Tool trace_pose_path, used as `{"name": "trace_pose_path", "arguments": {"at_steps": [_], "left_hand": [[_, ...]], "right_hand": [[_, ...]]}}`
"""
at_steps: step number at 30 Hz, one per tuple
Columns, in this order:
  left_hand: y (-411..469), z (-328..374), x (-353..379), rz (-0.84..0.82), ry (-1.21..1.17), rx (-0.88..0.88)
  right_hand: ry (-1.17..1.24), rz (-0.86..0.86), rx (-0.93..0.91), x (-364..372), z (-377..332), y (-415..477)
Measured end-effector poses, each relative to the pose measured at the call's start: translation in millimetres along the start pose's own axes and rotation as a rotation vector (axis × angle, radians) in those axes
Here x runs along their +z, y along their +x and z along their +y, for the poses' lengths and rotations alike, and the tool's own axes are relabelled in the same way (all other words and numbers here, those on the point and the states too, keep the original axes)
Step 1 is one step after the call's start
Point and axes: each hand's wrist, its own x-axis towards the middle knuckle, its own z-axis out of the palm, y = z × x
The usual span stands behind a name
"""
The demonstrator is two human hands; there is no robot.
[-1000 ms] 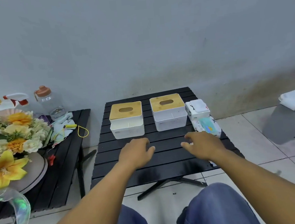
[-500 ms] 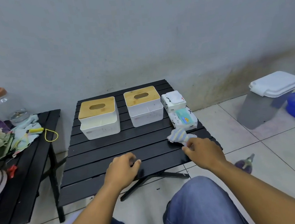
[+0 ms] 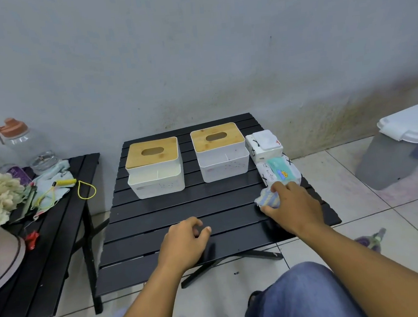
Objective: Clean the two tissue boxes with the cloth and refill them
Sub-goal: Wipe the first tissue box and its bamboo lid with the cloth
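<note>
on the black slatted table (image 3: 157, 213), near its right edge, the striped cloth (image 3: 266, 199) was gripped between thumb and curled fingers of the right hand (image 3: 294, 206). the left hand (image 3: 185, 241) was held loosely curled, with nothing in it. the left tissue box (image 3: 154, 167) and the right tissue box (image 3: 220, 154) were set side by side at the back.

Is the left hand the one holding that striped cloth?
No, the right hand grips the cloth at the table's right side, while the left hand holds nothing.
</note>
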Motion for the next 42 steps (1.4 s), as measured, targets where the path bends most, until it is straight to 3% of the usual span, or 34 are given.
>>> {"name": "trace_pose_path", "arguments": {"at_steps": [7,16,31,37,42], "left_hand": [[0,-5,-5,0.0,-0.022,0.007],[-1,-8,-7,0.004,-0.041,0.001],[7,-29,-19,0.064,-0.145,-0.082],[27,-34,-22,0.094,-0.155,-0.092],[52,-41,-35,0.175,-0.134,-0.11]], "right_hand": [[-0.066,-0.066,-0.004,10,0,-3],[0.232,-0.028,0.101,5,-11,-3],[1.17,-0.238,0.196,-1,-117,13],[1.667,-0.545,0.401,18,-132,26],[1.586,-0.388,0.395,21,-138,32]]}}
